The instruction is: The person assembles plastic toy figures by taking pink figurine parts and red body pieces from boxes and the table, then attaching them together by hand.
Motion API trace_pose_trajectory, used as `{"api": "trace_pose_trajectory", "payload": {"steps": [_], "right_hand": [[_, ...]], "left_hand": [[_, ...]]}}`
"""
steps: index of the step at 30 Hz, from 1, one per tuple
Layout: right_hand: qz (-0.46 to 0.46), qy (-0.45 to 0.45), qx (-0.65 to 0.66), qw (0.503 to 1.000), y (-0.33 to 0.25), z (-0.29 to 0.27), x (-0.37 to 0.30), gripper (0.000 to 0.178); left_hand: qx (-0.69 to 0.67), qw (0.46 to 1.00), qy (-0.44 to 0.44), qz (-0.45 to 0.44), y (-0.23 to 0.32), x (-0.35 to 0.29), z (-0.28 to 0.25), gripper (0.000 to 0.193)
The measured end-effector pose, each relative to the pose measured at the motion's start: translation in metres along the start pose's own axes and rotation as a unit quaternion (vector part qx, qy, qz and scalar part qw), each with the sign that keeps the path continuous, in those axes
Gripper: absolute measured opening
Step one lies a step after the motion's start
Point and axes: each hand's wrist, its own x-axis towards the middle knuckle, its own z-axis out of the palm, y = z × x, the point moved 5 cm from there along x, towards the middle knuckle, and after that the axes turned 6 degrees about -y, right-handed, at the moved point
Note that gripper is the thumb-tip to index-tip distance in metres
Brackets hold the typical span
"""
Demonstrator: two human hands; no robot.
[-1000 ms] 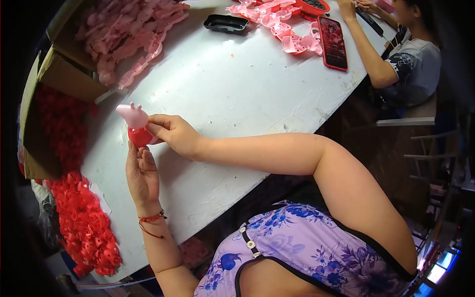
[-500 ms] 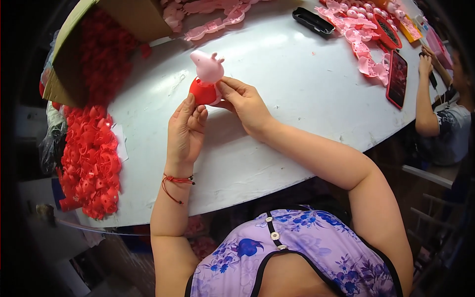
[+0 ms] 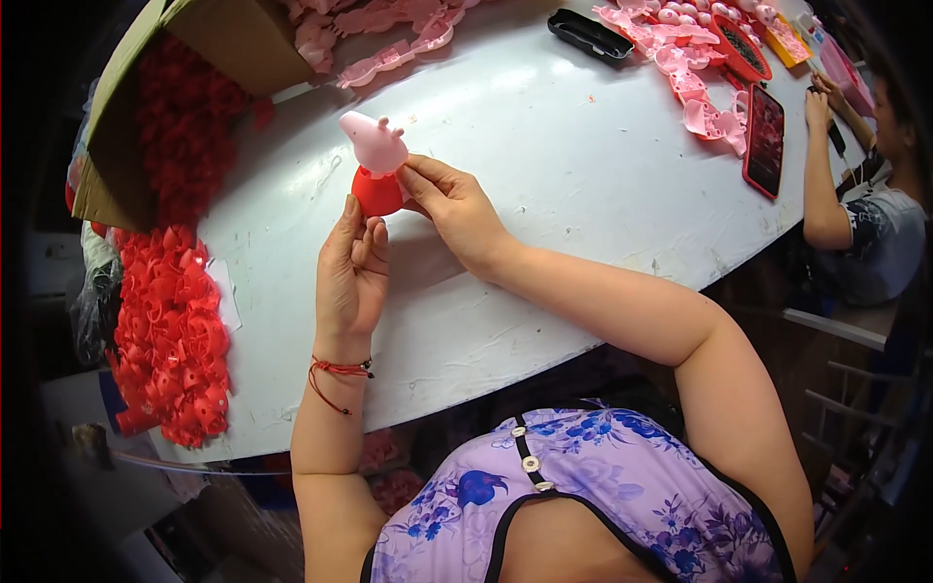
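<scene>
A plastic pig figure [image 3: 379, 144] with a pink head and a red body is held up above the white table. My left hand [image 3: 356, 262] grips the red body from below, its thumb against the left side and the other fingers curled. From the right, my right hand [image 3: 455, 209] pinches the figure near the neck, where the head meets the body. Its fingertips are partly hidden behind the figure.
Red plastic shells [image 3: 175, 335] lie heaped at the left, below a tipped cardboard box [image 3: 112, 180] of red parts. Pink parts [image 3: 695, 83], a black tray [image 3: 588, 37], a red bowl [image 3: 763, 68] and a phone [image 3: 765, 141] lie far right. Another person [image 3: 875, 223] sits at the right edge.
The whole scene has shifted slightly left in the view. Both hands still hold the figure, and their grip looks almost the same.
</scene>
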Motion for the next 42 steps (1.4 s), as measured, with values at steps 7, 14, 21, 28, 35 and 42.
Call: {"api": "trace_pose_trajectory", "payload": {"steps": [7,14,21,28,35,42], "right_hand": [[-0.008,0.004,0.012,1.0,0.001,0.003,-0.003,0.032],[-0.059,-0.024,-0.028,0.998,-0.006,0.003,-0.002,0.032],[-0.046,-0.055,-0.024,0.997,-0.004,0.006,-0.005,0.029],[-0.009,-0.066,0.005,0.998,-0.009,0.007,-0.01,0.034],[0.018,-0.042,-0.007,0.999,-0.017,0.003,-0.021,0.04],[-0.079,0.16,-0.051,0.983,-0.118,-0.084,-0.02,0.042]], "left_hand": [[0.031,0.999,0.027,-0.003,-0.007,-0.003,0.004,0.025],[0.066,0.997,0.005,0.032,0.0,0.0,0.001,0.028],[0.127,0.989,0.058,0.044,-0.003,-0.004,0.008,0.031],[0.21,0.976,0.055,0.037,-0.002,-0.001,0.002,0.031],[0.22,0.975,0.03,-0.011,-0.008,0.002,0.005,0.026],[0.153,0.988,0.02,-0.02,-0.007,0.007,0.001,0.018]]}}
